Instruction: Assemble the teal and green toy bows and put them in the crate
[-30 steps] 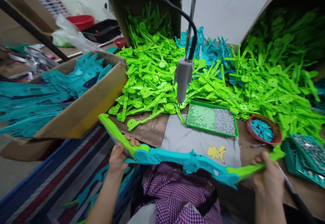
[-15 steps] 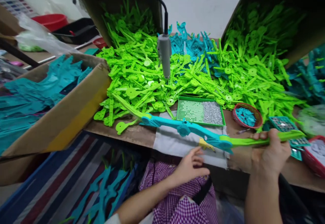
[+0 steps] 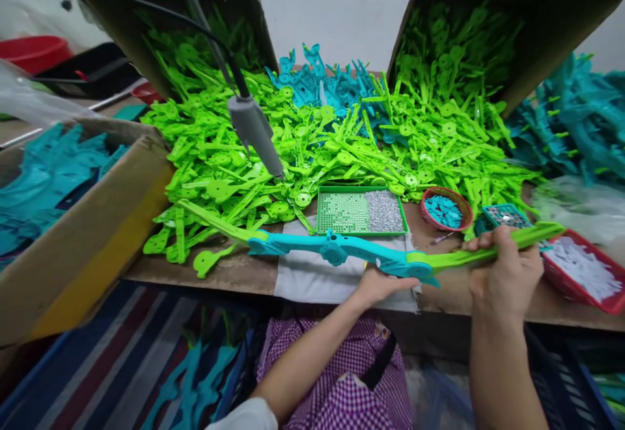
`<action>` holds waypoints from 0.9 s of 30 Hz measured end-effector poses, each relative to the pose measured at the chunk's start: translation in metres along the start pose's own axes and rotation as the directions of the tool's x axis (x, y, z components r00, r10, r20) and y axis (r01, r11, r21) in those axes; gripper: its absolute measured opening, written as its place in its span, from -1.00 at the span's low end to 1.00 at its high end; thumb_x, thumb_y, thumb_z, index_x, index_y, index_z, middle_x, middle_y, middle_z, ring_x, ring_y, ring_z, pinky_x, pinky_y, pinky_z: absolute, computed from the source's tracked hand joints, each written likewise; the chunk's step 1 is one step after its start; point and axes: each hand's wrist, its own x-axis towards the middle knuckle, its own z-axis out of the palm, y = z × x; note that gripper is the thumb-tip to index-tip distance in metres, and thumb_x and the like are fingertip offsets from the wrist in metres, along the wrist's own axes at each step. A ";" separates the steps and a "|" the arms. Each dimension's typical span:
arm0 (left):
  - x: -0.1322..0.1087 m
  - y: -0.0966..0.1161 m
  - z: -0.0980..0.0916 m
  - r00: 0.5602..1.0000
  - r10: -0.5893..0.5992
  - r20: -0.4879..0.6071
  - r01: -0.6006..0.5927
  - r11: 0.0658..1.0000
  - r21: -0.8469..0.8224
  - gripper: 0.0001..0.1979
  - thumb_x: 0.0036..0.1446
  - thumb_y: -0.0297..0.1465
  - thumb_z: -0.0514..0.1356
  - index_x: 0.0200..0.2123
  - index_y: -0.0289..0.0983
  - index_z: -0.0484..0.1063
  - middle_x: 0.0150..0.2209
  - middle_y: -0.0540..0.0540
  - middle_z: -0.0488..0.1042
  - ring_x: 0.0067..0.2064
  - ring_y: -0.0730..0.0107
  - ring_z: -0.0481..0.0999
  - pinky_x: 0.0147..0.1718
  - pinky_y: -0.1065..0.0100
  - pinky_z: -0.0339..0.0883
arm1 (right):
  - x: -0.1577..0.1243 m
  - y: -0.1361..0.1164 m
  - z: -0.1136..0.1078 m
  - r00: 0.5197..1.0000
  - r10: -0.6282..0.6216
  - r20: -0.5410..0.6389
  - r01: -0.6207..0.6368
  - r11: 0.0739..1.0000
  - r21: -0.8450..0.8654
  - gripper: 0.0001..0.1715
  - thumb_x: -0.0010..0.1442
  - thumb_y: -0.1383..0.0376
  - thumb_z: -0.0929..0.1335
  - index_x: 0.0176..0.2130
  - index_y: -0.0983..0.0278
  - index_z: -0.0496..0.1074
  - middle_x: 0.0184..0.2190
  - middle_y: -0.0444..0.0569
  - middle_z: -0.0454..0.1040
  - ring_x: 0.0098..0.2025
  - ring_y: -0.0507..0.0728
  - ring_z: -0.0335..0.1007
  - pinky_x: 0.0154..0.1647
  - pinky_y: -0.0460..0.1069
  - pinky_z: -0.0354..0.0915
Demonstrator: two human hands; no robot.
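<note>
A long toy bow (image 3: 312,245), with a turquoise middle and a lime-green limb at each end, lies level across the front of the bench. My right hand (image 3: 508,274) is closed round its right green limb. Just under the turquoise part is my left hand (image 3: 378,288), thumb stretched out near the bow's lower edge; its other fingers are partly hidden behind the bow. A small bit of yellow shows by those fingers. Behind the bow sits a green perforated tray (image 3: 361,232) of small metal screws. A grey electric screwdriver (image 3: 256,136) hangs tilted above the green parts.
Lime-green limbs (image 3: 336,157) are heaped over the bench, spilling from two cartons. A carton (image 3: 97,228) of turquoise parts stands left. On the right are a red basket (image 3: 446,227) of turquoise pieces and a red basket (image 3: 586,300) of white pieces. A striped bin (image 3: 112,352) sits below left.
The view has turned to the right. My left hand has moved up until its fingers pass behind the bow. The screwdriver, upright before, now tilts. My right hand keeps hold of the limb.
</note>
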 end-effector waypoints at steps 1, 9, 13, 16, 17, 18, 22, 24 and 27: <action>0.000 0.001 0.003 1.000 0.009 -0.005 -0.009 1.000 -0.003 -0.60 -0.21 -0.25 0.44 -0.27 -0.34 0.57 -0.21 -0.23 0.60 -0.17 0.06 0.56 -0.03 0.02 0.39 | 0.001 0.000 0.000 1.000 -0.010 -0.013 0.010 1.000 0.001 -0.72 0.02 0.21 0.44 -0.40 0.25 0.27 -0.64 -0.31 0.25 -0.61 -0.05 0.22 -0.54 -0.09 0.25; -0.008 0.003 0.008 0.999 -0.034 -0.030 0.031 0.996 -0.088 -0.58 -0.24 -0.22 0.44 -0.27 -0.27 0.56 -0.20 -0.13 0.60 -0.12 0.11 0.55 -0.01 0.07 0.38 | 0.002 0.000 -0.013 0.991 0.062 0.119 -0.044 0.988 -0.148 -0.65 0.07 0.09 0.43 -0.28 0.23 0.28 -0.55 -0.28 0.35 -0.63 -0.05 0.28 -0.55 -0.10 0.26; -0.017 0.004 0.006 0.995 -0.058 0.084 0.060 0.998 -0.018 -0.60 -0.23 -0.19 0.43 -0.31 -0.29 0.56 -0.26 -0.14 0.60 -0.17 0.11 0.55 -0.04 0.08 0.39 | 0.014 -0.018 0.001 0.902 0.109 0.418 0.060 0.927 -0.371 -0.68 0.04 0.14 0.46 -0.28 0.25 0.37 -0.53 -0.21 0.39 -0.53 -0.02 0.31 -0.48 -0.10 0.27; -0.026 0.013 0.005 0.996 -0.060 0.066 0.063 0.997 -0.050 -0.61 -0.20 -0.20 0.43 -0.30 -0.30 0.56 -0.25 -0.17 0.59 -0.17 0.08 0.54 -0.03 0.04 0.37 | 0.022 -0.034 0.024 0.791 0.143 0.596 0.111 0.923 -0.369 -0.69 0.07 0.14 0.44 -0.22 0.28 0.43 -0.47 -0.16 0.42 -0.41 -0.01 0.35 -0.35 -0.08 0.30; -0.028 0.018 0.004 0.997 -0.063 0.052 0.067 0.995 -0.073 -0.60 -0.20 -0.21 0.43 -0.27 -0.29 0.56 -0.22 -0.18 0.58 -0.15 0.07 0.53 -0.02 0.03 0.35 | 0.023 -0.036 0.029 0.767 0.137 0.627 0.109 0.935 -0.338 -0.66 0.11 0.13 0.41 -0.17 0.27 0.43 -0.42 -0.14 0.44 -0.37 0.00 0.38 -0.31 -0.07 0.31; -0.030 0.022 0.002 0.996 -0.069 0.050 0.073 0.993 -0.097 -0.59 -0.19 -0.23 0.43 -0.24 -0.29 0.55 -0.20 -0.18 0.58 -0.13 0.06 0.53 -0.01 0.03 0.35 | 0.023 -0.037 0.031 0.763 0.119 0.635 0.103 0.948 -0.301 -0.64 0.15 0.10 0.38 -0.11 0.26 0.42 -0.36 -0.12 0.45 -0.32 0.01 0.40 -0.27 -0.05 0.32; -0.037 0.035 -0.007 0.992 -0.087 0.087 0.099 0.984 -0.149 -0.61 -0.19 -0.24 0.42 -0.24 -0.27 0.55 -0.21 -0.14 0.57 -0.14 0.12 0.52 -0.05 0.09 0.37 | 0.012 -0.011 0.007 0.918 -0.013 0.397 0.099 0.975 -0.198 -0.66 0.23 0.06 0.28 -0.08 0.17 0.41 -0.27 -0.11 0.45 -0.25 0.02 0.42 -0.21 -0.04 0.32; -0.039 0.036 -0.011 0.992 -0.088 0.088 0.100 0.984 -0.148 -0.63 -0.21 -0.23 0.42 -0.28 -0.27 0.55 -0.24 -0.12 0.57 -0.18 0.15 0.52 -0.09 0.13 0.39 | 0.003 0.015 -0.019 0.950 -0.018 0.312 0.112 0.952 -0.286 -0.70 0.25 0.08 0.26 -0.16 0.20 0.42 -0.33 -0.11 0.46 -0.30 0.03 0.41 -0.23 -0.04 0.32; -0.040 0.035 -0.015 0.992 -0.088 0.086 0.100 0.983 -0.155 -0.64 -0.22 -0.23 0.43 -0.32 -0.28 0.55 -0.28 -0.11 0.56 -0.22 0.17 0.51 -0.12 0.16 0.39 | -0.010 0.055 -0.060 0.880 0.035 0.474 0.279 0.769 -0.575 -0.73 0.24 0.14 0.27 -0.20 0.25 0.44 -0.26 0.02 0.48 -0.18 0.13 0.40 -0.12 0.04 0.30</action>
